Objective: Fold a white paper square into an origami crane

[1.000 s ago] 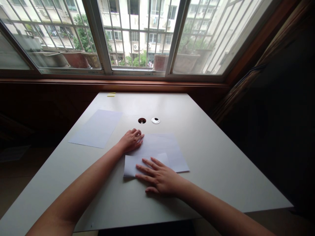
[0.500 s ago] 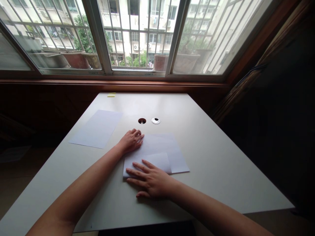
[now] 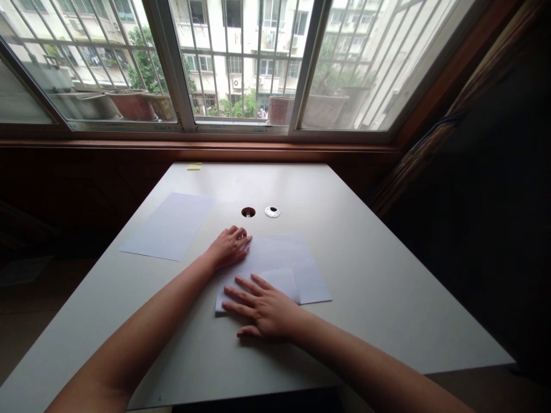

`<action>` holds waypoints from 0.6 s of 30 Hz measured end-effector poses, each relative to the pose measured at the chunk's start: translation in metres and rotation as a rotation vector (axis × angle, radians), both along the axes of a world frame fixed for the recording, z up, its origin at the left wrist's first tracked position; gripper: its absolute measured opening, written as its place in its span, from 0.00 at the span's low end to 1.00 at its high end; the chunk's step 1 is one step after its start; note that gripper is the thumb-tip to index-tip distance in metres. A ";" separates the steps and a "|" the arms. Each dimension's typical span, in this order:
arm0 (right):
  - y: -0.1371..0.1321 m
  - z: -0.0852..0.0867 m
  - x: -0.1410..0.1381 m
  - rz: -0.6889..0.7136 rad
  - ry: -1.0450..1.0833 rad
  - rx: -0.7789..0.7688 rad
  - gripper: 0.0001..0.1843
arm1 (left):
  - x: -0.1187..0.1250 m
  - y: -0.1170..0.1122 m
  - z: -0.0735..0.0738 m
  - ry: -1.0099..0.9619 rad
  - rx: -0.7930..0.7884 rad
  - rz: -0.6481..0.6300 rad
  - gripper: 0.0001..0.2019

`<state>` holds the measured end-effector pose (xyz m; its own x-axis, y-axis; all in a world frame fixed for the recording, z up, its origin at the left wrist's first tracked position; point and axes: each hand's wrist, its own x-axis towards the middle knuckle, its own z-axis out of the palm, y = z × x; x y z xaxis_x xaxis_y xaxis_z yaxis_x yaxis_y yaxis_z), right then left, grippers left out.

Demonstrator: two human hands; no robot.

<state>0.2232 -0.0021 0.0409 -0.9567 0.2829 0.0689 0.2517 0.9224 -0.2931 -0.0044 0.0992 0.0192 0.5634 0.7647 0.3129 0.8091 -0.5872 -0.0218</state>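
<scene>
White paper (image 3: pixel 284 258) sits mid-table (image 3: pixel 387 298), and the right hand (image 3: pixel 263 308) has slid left along the near edge since a second ago, then crept a touch farther onto the folded flap (image 3: pixel 284 281). The left hand (image 3: pixel 230 246) hasn't budged, planted at the sheet's far left corner. Both hands lie flat, fingers spread and pressing, gripping nothing. The flap's left part sits under the right fingers (image 3: pixel 239 294), and its right end shows beyond them. The palm covers the near fold line, and pale sheet on pale tabletop leaves the far edge faint. A second sheet (image 3: pixel 170 223) lies well apart, leftward.
</scene>
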 end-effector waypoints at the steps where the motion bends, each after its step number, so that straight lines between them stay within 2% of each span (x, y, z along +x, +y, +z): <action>1: 0.002 0.000 0.000 -0.008 -0.006 -0.001 0.35 | 0.000 0.000 0.000 0.004 0.002 0.001 0.18; 10: 0.016 -0.015 -0.011 -0.095 -0.047 0.048 0.36 | -0.002 0.001 -0.005 0.009 -0.001 0.003 0.18; 18: 0.019 -0.021 -0.012 -0.132 -0.052 -0.016 0.32 | -0.002 0.001 -0.006 0.010 0.012 0.021 0.17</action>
